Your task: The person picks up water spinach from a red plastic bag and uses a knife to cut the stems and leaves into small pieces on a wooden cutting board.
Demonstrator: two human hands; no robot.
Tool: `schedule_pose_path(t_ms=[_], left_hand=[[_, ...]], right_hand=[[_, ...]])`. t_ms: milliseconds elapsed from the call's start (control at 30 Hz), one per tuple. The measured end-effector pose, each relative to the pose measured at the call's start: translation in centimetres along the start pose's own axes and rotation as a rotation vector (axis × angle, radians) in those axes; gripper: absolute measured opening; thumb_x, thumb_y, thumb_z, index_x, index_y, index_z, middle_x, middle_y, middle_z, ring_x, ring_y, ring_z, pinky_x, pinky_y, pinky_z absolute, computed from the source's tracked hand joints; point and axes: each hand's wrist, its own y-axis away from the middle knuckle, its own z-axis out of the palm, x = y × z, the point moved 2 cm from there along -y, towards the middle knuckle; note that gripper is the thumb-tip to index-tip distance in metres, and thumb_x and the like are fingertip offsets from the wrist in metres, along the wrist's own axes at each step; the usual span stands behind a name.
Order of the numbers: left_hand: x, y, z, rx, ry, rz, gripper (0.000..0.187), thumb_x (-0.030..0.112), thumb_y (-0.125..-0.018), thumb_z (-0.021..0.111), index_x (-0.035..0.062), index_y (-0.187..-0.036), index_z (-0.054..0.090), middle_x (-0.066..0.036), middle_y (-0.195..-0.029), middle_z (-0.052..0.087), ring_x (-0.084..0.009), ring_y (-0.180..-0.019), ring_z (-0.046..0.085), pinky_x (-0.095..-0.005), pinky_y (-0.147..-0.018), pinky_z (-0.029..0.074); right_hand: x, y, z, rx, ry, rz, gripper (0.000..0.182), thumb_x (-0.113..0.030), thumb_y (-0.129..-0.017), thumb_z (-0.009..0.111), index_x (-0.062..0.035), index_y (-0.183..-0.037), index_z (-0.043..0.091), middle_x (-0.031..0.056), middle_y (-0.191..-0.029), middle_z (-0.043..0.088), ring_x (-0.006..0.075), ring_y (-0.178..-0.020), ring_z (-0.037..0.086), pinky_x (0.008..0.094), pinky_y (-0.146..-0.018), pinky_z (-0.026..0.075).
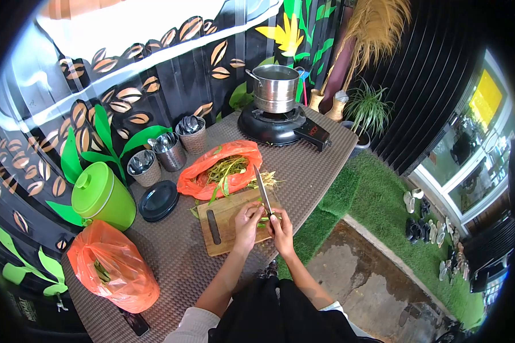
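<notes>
Knife handle (271, 216) mostly out of sight within the right fingers (282, 222)

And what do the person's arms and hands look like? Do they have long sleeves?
The left hand and right hand are bare, and so are both forearms. The sleeves are a plain, pale greyish-white and end somewhere near the elbows, so they don't reach the wrists.
</notes>
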Motion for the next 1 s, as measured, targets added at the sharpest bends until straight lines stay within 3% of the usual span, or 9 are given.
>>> schedule_pose_path(t_ms=[167,467,733,1000], left_hand=[[0.5,0.1,0.2,0.005,-0.332,0.197,0.023,0.001,-0.084,0.063,-0.0021,-0.104,0.053,-0.007,-0.083,0.066,-0.0085,-0.080,0.059,-0.0211,-0.070,0.046],[0.1,0.3,0.5,0.021,-0.366,0.348,0.016,-0.006,-0.081,0.063,-0.0012,-0.092,0.054,-0.005,-0.083,0.062,-0.0098,-0.084,0.059,-0.0222,-0.074,0.047],[0.5,0.1,-0.7,0.001,-0.377,0.197,0.019,-0.007,-0.078,0.066,-0.0010,-0.092,0.055,-0.009,-0.087,0.064,-0.0132,-0.084,0.062,-0.0237,-0.076,0.050],[-0.4,-0.7,-2.6,0.035,-0.401,0.131,0.019,-0.007,-0.077,0.064,-0.0007,-0.091,0.054,-0.011,-0.089,0.064,-0.0154,-0.084,0.063,-0.0249,-0.074,0.051]], right_hand=[[0.3,0.1,0.0,0.027,0.000,0.020,0.019,-0.014,-0.096,0.046,-0.0030,-0.111,0.049,-0.0048,-0.060,0.040,0.0030,-0.049,0.034,0.0195,-0.043,0.026],[-0.2,0.2,0.0,0.054,0.046,0.044,0.019,-0.017,-0.096,0.046,-0.0022,-0.107,0.049,-0.0040,-0.055,0.042,0.0037,-0.045,0.034,0.0202,-0.041,0.025],[0.0,0.3,-0.1,0.068,0.033,0.137,0.018,-0.019,-0.096,0.049,-0.0024,-0.101,0.052,-0.0037,-0.054,0.043,0.0040,-0.044,0.036,0.0212,-0.040,0.026],[0.8,0.2,-0.3,0.145,0.528,-0.075,0.019,-0.019,-0.091,0.057,-0.0008,-0.096,0.056,-0.0035,-0.053,0.046,0.0033,-0.045,0.036,0.0222,-0.043,0.026]])
